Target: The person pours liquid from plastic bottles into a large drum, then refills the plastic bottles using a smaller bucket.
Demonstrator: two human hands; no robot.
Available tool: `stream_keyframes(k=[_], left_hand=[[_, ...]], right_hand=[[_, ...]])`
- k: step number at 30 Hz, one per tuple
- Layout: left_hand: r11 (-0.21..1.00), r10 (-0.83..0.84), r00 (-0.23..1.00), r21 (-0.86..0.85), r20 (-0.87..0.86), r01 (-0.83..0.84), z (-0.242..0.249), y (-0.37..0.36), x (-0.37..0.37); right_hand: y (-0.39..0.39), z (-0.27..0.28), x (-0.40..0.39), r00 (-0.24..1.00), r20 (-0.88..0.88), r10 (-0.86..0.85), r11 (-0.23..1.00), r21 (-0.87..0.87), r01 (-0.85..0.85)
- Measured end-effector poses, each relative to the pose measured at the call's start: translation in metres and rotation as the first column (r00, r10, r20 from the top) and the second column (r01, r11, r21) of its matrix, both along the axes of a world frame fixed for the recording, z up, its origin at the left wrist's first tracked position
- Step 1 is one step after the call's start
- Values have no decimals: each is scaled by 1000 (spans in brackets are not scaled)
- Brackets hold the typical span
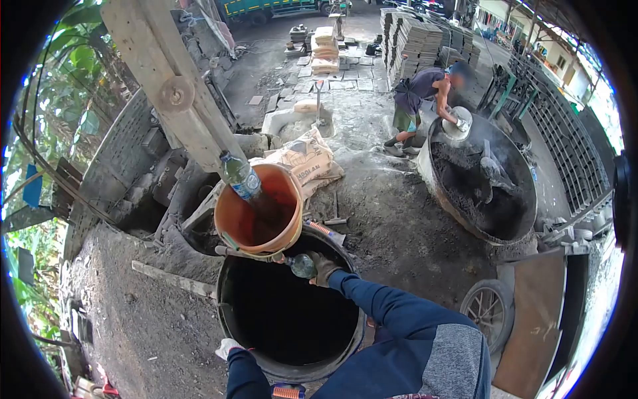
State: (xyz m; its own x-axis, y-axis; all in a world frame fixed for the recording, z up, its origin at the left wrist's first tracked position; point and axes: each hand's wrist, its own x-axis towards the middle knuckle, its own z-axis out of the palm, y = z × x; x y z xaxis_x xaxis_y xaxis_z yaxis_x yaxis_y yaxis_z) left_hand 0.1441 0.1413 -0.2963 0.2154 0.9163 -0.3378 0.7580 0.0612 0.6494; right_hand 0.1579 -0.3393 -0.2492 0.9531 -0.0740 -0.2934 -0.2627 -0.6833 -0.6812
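My right hand (324,267), in a dark glove with a blue sleeve, is closed around a small green glass bottle (302,266), held just under the rim of an orange bucket (287,193). The bucket is tilted towards me over the far edge of a black barrel (229,319) and is wet and dark inside. A plastic bottle with a blue label (240,177) leans in at the bucket's upper left rim. My left hand (228,347), in a white glove, lies on the barrel's near left rim. Its fingers are mostly hidden.
A wooden beam (174,93) slants down behind the bucket. Cement sacks (307,158) lie beyond it. At the right another person (420,100) bends over a round mixer pan of dark mortar (488,193). Stacked blocks (415,40), a wheel (488,309) and a rusty sheet (535,319) are around.
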Motion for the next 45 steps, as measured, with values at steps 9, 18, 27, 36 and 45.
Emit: stream_keyframes(k=[9, 18, 27, 36, 45], left_hand=[[998, -68, 988, -9, 138, 70, -34, 24, -1], [998, -46, 992, -31, 115, 49, 21, -12, -1], [999, -44, 996, 16, 82, 43, -30, 23, 1], [978, -197, 978, 64, -68, 201, -27, 25, 0], [960, -103, 987, -246, 123, 131, 60, -36, 3]], right_hand=[[3, -5, -2, 1000, -10, 5, 999, 38, -5], [6, -6, -5, 1000, 15, 11, 999, 53, -12], [7, -15, -6, 1000, 14, 7, 999, 38, -7], [7, -15, -7, 1000, 18, 10, 999, 33, -11], [5, 16, -9, 1000, -11, 11, 998, 65, -10]])
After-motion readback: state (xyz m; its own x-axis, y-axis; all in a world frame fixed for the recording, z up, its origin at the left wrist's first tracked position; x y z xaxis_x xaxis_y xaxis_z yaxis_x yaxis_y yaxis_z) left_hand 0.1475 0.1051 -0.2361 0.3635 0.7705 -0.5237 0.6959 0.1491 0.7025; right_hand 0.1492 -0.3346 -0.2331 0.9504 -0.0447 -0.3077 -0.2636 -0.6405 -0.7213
